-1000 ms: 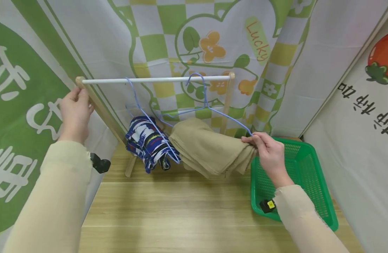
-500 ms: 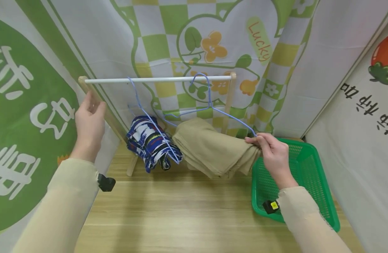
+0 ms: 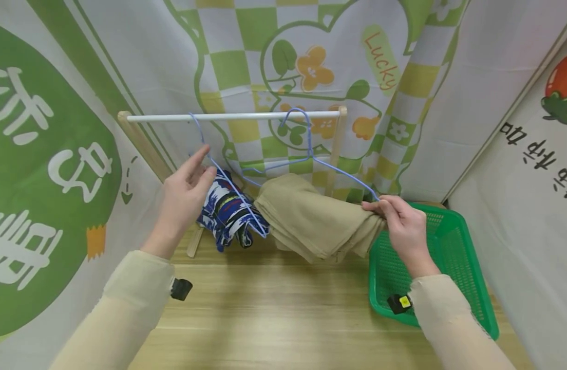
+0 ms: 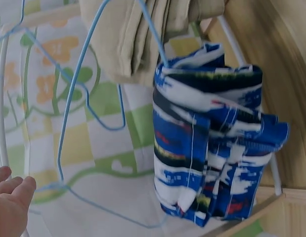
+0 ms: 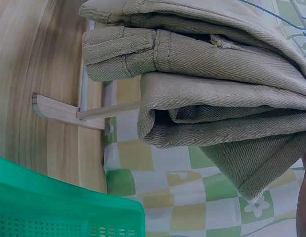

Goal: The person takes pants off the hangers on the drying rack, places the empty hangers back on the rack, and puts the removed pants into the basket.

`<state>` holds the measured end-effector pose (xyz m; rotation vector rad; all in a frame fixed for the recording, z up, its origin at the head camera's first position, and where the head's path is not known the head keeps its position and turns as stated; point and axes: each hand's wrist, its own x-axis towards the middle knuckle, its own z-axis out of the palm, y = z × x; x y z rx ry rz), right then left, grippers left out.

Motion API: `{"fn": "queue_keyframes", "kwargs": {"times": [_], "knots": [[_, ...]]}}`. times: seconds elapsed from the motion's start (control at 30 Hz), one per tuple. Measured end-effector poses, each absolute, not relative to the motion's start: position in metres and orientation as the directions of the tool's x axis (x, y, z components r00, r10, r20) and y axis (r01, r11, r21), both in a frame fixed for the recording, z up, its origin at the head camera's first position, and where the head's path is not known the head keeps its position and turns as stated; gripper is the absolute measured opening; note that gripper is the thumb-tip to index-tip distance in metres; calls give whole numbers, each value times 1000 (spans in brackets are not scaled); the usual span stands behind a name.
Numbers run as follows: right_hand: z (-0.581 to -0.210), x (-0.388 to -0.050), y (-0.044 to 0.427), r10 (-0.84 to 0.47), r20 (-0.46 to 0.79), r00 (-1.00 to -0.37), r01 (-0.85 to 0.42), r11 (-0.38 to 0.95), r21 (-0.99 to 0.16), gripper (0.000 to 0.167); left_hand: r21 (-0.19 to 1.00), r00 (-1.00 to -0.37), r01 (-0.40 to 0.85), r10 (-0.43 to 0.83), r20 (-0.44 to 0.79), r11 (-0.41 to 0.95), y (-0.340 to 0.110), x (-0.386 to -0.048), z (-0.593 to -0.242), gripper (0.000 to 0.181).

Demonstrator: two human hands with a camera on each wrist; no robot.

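My right hand (image 3: pixel 405 226) pinches the right end of a thin blue-purple clothes hanger (image 3: pixel 309 134) that hooks over the white rod (image 3: pixel 251 116). Folded khaki trousers (image 3: pixel 316 218) hang over this hanger, beside my fingers; the right wrist view shows their layered folds (image 5: pixel 227 94). To the left, a second hanger (image 3: pixel 238 192) carries a folded garment with a blue, white and black print (image 4: pixel 207 138). My left hand (image 3: pixel 179 203) is raised in front of that hanger with its fingers extended, the index fingertip close to the wire near its neck. Whether it touches the wire I cannot tell.
Wooden posts (image 3: pixel 142 141) hold up the rod over a wood-grain tabletop (image 3: pixel 269 313). A green plastic basket (image 3: pixel 470 246) stands at the right, under my right forearm. Behind the rack hangs a green-and-white checked curtain (image 3: pixel 230 67).
My left hand has left the rack's left post and moved right to the hanger with the printed garment. The right hand keeps its pinch at the other hanger's end.
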<state>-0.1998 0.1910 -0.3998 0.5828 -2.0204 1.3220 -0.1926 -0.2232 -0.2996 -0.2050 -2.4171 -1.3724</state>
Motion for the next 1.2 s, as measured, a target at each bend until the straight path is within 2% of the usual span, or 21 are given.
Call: {"fn": "queue_keyframes", "kwargs": {"times": [0.13,0.27,0.47,0.93,1.2], "knots": [[-400,-199,192,-13,720,-694,-664,397,-633,18,759,-908,375,45,417,533,-208,-194,-308,50],[-400,-198,194,-11,712,-702,-662,379,-647,19,711,-900,404,113,420,576,-196,-194,-314,50],[-400,-196,200,-15,698,-716,-649,383,-657,17,661,-926,363,175,335,657,-178,-197,-322,52],[-398,-193,205,-37,700,-713,-660,372,-653,18,662,-966,257,202,161,704,-144,-204,-330,62],[-399,-191,208,-43,697,-716,-665,348,-661,18,653,-978,206,181,106,729,-135,-215,-333,70]]}}
